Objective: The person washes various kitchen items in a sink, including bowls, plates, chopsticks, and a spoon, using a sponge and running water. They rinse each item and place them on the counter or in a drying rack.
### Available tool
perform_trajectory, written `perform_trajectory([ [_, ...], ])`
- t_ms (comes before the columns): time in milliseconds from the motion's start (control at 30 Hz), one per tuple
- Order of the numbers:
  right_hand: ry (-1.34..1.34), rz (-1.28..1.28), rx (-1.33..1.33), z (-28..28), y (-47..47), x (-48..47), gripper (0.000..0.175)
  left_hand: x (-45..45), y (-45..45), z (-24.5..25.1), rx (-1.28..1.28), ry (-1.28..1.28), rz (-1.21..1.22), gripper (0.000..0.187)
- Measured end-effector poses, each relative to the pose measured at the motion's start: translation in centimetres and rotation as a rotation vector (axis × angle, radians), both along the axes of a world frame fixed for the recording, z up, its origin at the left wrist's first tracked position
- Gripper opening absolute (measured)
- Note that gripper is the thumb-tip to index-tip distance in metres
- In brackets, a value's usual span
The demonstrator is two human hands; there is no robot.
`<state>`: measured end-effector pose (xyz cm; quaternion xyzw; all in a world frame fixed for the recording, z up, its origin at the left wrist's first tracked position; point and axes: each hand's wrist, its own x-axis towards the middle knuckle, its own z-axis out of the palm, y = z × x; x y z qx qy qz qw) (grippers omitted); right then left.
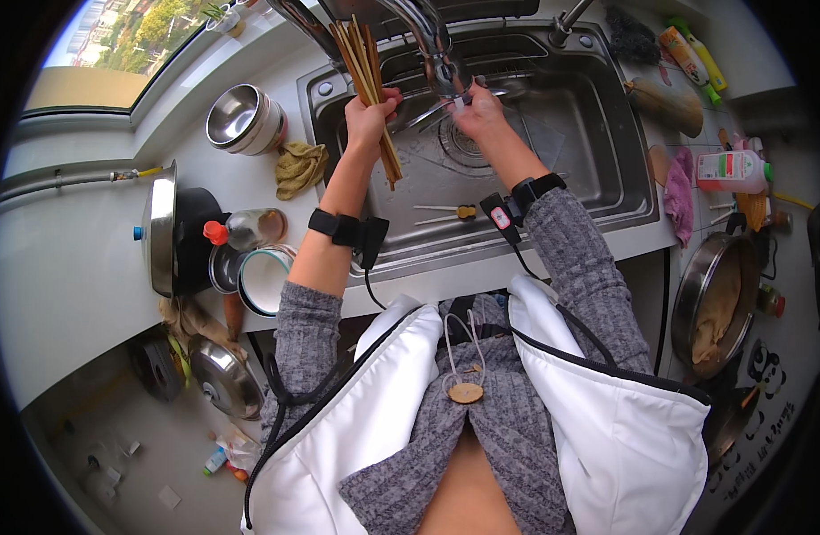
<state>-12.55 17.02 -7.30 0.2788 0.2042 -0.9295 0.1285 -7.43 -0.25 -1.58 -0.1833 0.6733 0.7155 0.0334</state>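
Observation:
My left hand grips a bundle of wooden chopsticks, held upright at a tilt over the left side of the stainless steel sink. Under the spout of the chrome faucet is my right hand, palm turned up. Shiny metal utensils stick out on both sides of its fingers, one end looking like a spoon. The faucet hides part of that grip. Beneath my hands shows the round drain. A small yellow item and two pale sticks lie on the sink floor near the front.
Left of the sink stand stacked metal bowls, a yellow-green cloth, a bottle with a red cap, a white mug and a lidded pot. A pink cloth, detergent bottle and steel pan are at right.

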Motion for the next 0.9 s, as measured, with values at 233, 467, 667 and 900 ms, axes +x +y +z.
perform_trajectory([
  [233, 0.157, -0.025, -0.072, 0.8, 5.7, 0.1, 0.018, 0.0, 0.0, -0.3, 0.006, 0.018, 0.023, 0.015],
  [467, 0.264, -0.05, -0.041, 2.1, 11.1, 0.9, 0.018, -0.8, -0.3, -0.3, 0.029, 0.016, 0.037, 0.016],
  [667, 0.143, -0.053, 0.093, 1.9, 13.3, 1.7, 0.016, -1.8, -0.2, 0.2, 0.104, 0.075, 0.018, 0.013],
  [900, -0.057, 0.074, 0.246, 1.4, 11.7, 3.1, 0.029, 4.5, 4.0, -2.5, 0.124, -0.286, -0.281, 0.01],
])
